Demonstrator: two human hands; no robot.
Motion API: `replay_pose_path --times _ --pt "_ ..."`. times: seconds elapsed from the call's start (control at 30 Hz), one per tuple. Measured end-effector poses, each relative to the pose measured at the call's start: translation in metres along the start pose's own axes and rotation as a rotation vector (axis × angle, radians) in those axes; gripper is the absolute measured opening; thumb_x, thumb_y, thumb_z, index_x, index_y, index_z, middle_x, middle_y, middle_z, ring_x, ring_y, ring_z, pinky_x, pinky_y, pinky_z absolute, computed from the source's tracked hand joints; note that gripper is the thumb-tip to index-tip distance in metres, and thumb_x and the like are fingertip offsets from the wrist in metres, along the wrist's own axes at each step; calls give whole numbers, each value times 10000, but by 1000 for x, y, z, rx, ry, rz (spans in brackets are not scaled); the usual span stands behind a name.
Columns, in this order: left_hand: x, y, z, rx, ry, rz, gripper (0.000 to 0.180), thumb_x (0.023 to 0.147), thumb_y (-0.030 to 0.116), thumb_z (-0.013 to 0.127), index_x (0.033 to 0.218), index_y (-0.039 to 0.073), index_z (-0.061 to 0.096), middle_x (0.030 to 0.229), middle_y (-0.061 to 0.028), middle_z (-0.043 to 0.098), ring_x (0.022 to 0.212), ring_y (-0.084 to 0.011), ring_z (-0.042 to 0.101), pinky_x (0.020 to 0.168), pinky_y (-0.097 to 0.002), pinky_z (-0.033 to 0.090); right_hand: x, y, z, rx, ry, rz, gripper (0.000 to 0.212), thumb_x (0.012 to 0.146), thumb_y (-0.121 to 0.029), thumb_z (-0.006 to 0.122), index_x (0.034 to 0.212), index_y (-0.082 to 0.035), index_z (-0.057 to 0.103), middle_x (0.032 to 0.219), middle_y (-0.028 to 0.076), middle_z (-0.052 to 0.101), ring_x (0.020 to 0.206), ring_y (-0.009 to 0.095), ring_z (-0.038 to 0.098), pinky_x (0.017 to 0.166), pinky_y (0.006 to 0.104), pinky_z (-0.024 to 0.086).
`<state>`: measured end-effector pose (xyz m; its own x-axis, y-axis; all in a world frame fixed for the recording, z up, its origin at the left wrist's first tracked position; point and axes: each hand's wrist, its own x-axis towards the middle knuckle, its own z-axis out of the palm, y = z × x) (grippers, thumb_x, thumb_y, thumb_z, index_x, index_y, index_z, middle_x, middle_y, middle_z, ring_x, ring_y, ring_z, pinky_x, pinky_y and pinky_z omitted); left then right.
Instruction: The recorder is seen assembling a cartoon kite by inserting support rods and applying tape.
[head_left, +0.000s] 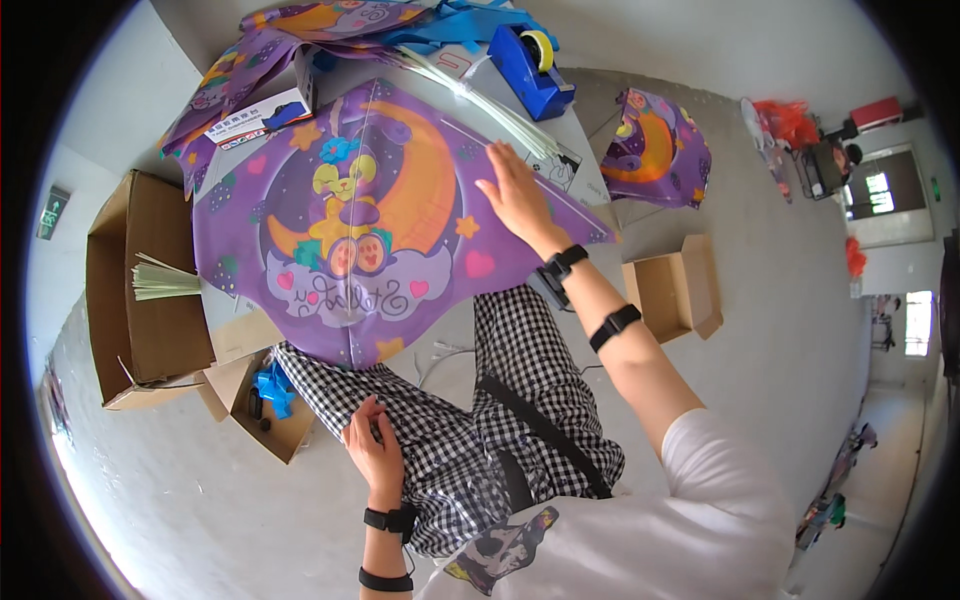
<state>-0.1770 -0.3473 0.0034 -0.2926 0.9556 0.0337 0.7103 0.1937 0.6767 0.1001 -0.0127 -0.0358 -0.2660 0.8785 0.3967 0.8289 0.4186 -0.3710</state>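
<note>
A purple kite sail (225, 225) with a rabbit, a crescent moon and clouds printed on it, its lettering mirrored, lies spread over the table before me. On its upper right edge rests my right hand (522, 200), flat, fingers stretched out and thumb apart. A thin pale rod (575, 210) runs along that edge and passes beneath the hand. Held back over my lap, my left hand (373, 455) has loosely bent fingers, with nothing visible in them. It is nearest to my checkered trousers and apart from the sail.
Beyond the sail lie a bundle of pale rods (500, 112), a blue tape dispenser (530, 75), a white box (262, 118) and more printed sails (300, 25). Cardboard boxes (150, 230) stand left; an open carton (672, 290) and another sail (660, 150) are right.
</note>
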Motion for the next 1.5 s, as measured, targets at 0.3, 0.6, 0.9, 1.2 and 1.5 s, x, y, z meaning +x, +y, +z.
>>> replay_pose_path --times 0.3,0.6,0.9,1.2,1.5 --pt "-5 1 -3 19 24 -7 260 876 31 554 1133 36 592 887 -61 661 803 -205 594 821 -342 393 101 24 -37 280 662 128 238 888 -176 628 1065 -23 588 1061 159 607 1040 348 556 895 414 434" --pt "4 3 -4 29 2 -31 251 867 0 554 1114 20 598 892 -59 658 816 -204 598 803 -338 398 146 164 -50 403 68 681 390 904 -363 633 972 17 693 957 93 700 930 188 614 844 329 451" --pt "6 4 -12 -88 -37 -98 294 874 -13 562 1167 11 565 920 -70 654 828 -209 601 837 -335 420 98 65 -42 72 284 69 88 837 -124 643 891 -82 588 815 99 632 755 306 627 662 388 494" --pt "38 4 -45 -278 65 -205 310 928 27 536 1237 12 539 983 -83 660 822 -151 592 775 -291 477 51 78 -15 -271 -35 293 67 790 -133 683 782 -91 631 847 85 667 820 323 646 690 442 506" --pt "36 3 -58 -232 40 -216 327 918 10 544 1244 29 533 988 -95 662 817 -169 608 771 -305 491 58 74 -33 -280 -91 393 57 790 -129 597 772 -156 645 811 80 684 793 319 657 650 444 507"
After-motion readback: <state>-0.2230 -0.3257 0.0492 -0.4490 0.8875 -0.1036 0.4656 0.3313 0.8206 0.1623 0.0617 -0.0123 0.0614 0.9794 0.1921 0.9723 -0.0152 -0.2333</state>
